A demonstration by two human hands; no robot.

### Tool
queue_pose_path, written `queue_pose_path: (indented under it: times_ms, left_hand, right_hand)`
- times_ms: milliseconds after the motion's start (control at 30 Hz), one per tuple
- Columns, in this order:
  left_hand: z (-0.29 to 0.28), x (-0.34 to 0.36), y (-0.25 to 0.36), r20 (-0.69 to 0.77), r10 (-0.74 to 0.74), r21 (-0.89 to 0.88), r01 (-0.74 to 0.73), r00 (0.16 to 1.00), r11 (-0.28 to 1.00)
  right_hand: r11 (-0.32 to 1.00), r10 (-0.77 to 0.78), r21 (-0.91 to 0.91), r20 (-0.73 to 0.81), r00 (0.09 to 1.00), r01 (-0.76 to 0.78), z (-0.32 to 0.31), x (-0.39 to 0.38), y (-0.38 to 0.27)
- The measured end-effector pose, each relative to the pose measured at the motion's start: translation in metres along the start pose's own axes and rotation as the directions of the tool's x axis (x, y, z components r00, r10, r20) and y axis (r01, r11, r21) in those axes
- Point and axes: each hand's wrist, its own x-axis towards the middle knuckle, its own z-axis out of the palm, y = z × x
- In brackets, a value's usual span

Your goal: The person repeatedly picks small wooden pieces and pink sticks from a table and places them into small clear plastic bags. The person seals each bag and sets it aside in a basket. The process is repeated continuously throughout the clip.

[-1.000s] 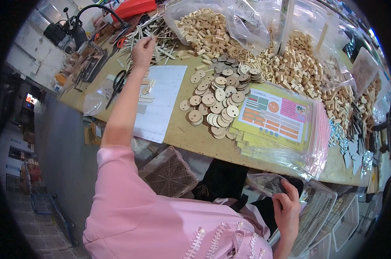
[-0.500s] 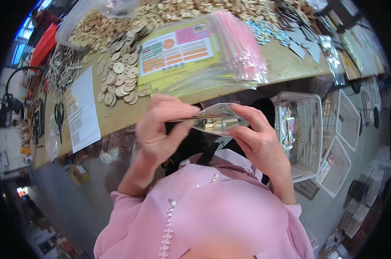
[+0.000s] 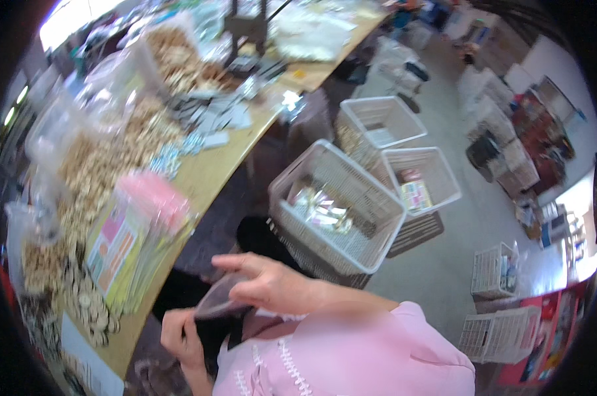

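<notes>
A small clear plastic bag [image 3: 216,302] is held between my hands in front of my chest, blurred by motion. My left hand [image 3: 182,338] is closed, with its fingers and thumb pinching the lower left edge of the bag. From the right, my right hand [image 3: 269,282] holds the bag's upper right part between thumb and fingers, its index finger stretched out to the left. I cannot make out what lies inside the bag. Both hands are in the air just beside the table edge.
The yellowish table [image 3: 209,168] bears heaps of small wooden pieces [image 3: 91,162], round wooden discs [image 3: 87,307], printed sheets [image 3: 114,247] in clear sleeves and pink packets [image 3: 155,198]. Right of it stand white baskets: a large basket [image 3: 338,241] holding filled shiny bags [image 3: 321,208], and smaller baskets [image 3: 437,155] behind.
My view has swung right, bringing the baskets to the middle and the table to the left. The bag stays between my hands; the wooden pieces seen in it before no longer show.
</notes>
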Motion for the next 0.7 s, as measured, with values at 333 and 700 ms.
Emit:
queue_pose_path:
  times_ms: [333,700]
  left_hand:
    - [-0.024,-0.021,-0.016,-0.064,-0.075,-0.216,0.059,0.995,0.975]
    - [0.012,0.013,0.014,0.064,0.071,-0.18,-0.059,0.995,0.982]
  right_hand:
    - [0.89,0.361,0.319,-0.052,0.931,-0.327,0.002,-0.015,-0.033]
    - [0.958,-0.001,-0.285,-0.105,0.995,-0.029,0.05,0.008,-0.03]
